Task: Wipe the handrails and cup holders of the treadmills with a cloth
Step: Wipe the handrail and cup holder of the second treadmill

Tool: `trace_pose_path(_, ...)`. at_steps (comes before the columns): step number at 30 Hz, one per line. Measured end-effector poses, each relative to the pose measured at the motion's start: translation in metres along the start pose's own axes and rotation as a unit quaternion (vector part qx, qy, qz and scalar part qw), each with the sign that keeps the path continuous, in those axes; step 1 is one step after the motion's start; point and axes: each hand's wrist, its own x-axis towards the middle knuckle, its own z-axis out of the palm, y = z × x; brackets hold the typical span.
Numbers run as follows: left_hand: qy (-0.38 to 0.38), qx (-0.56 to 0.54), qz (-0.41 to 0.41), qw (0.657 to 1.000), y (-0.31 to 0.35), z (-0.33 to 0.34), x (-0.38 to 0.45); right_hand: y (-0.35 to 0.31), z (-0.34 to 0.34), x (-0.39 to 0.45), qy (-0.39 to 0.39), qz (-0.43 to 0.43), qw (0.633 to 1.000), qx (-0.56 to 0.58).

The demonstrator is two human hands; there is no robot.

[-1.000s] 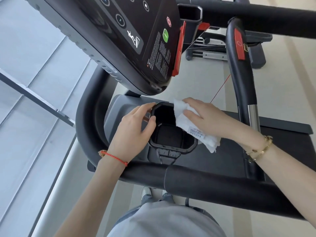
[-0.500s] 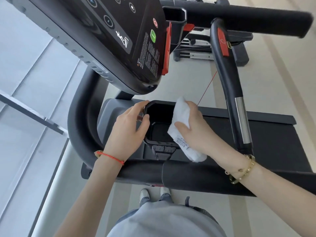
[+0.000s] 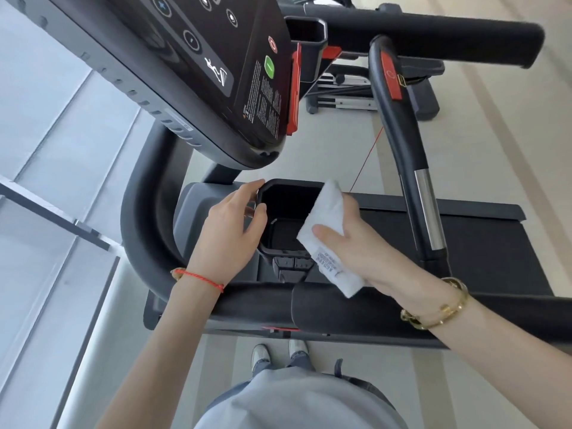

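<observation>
under the console, right hand [image 3: 362, 243] grips white cloth [image 3: 328, 233] against cup holder [image 3: 288, 196] right rim, thumb pinching it. left hand [image 3: 232, 224] fingers loosely curled on left rim. risk: cloth only skims the rim, holder floor missed.

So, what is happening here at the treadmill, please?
A person stands at a treadmill and is cleaning its black cup holder. The right hand holds a folded white cloth against the holder's right rim, with the thumb pressed on the cloth. The left hand grips the holder's left rim, thumb inside the opening. The padded handrail in front of the person is not being touched now.
</observation>
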Motion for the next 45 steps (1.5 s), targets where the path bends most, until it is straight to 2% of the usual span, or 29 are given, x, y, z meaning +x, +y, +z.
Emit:
trace_pose_path(4, 0.005, 0.002, 0.005, 1.0, 0.0, 0.0, 0.0, -0.011, -0.009, 0.023, 0.015, -0.035, 0.995, -0.089)
trace_pose_path(8, 0.006, 0.009, 0.003, 1.0, -0.002, 0.001, 0.001, -0.021, -0.025, 0.045, -0.018, -0.107, 0.986, -0.124)
trace_pose_path(13, 0.018, 0.011, -0.013, 1.0, 0.0, 0.0, 0.0, -0.001, -0.024, 0.035, -0.041, -0.184, 0.975, -0.121)
trace_pose_path(18, 0.039, 0.046, -0.035, 0.998, 0.003, 0.0, -0.002, -0.008, -0.036, 0.052, -0.078, -0.214, 0.956, -0.186)
trace_pose_path(21, 0.043, 0.049, -0.04, 0.997, 0.004, -0.001, -0.002, -0.033, -0.033, 0.076, -0.088, -0.27, 0.915, -0.286)
trace_pose_path(25, 0.046, 0.055, -0.038, 0.997, 0.006, -0.002, -0.001, -0.059, -0.005, 0.095, -0.111, -0.357, 0.829, -0.415)
trace_pose_path(27, 0.045, 0.055, -0.038, 0.997, 0.006, -0.002, -0.002, -0.057, -0.001, 0.096, -0.095, -0.378, 0.815, -0.429)
trace_pose_path(29, 0.047, 0.053, -0.038, 0.997, 0.006, -0.003, -0.002, -0.05, -0.01, 0.095, -0.081, -0.366, 0.826, -0.421)
trace_pose_path(32, 0.043, 0.054, -0.038, 0.997, 0.006, -0.003, -0.002, -0.032, -0.034, 0.089, -0.08, -0.308, 0.87, -0.375)
trace_pose_path(34, 0.043, 0.057, -0.04, 0.997, 0.004, -0.002, -0.003, -0.023, -0.045, 0.082, -0.079, -0.29, 0.884, -0.358)
trace_pose_path(36, 0.046, 0.059, -0.043, 0.996, 0.004, -0.001, -0.003, -0.025, -0.046, 0.083, -0.088, -0.292, 0.881, -0.361)
trace_pose_path(39, 0.052, 0.048, -0.039, 0.997, 0.003, 0.0, -0.003, -0.043, -0.028, 0.091, -0.097, -0.322, 0.844, -0.417)
trace_pose_path(42, 0.054, 0.04, -0.032, 0.997, 0.002, 0.0, -0.002, -0.053, -0.007, 0.097, -0.072, -0.354, 0.814, -0.455)
trace_pose_path(45, 0.045, 0.042, -0.029, 0.998, 0.001, -0.001, -0.003, -0.048, -0.012, 0.091, -0.067, -0.341, 0.838, -0.421)
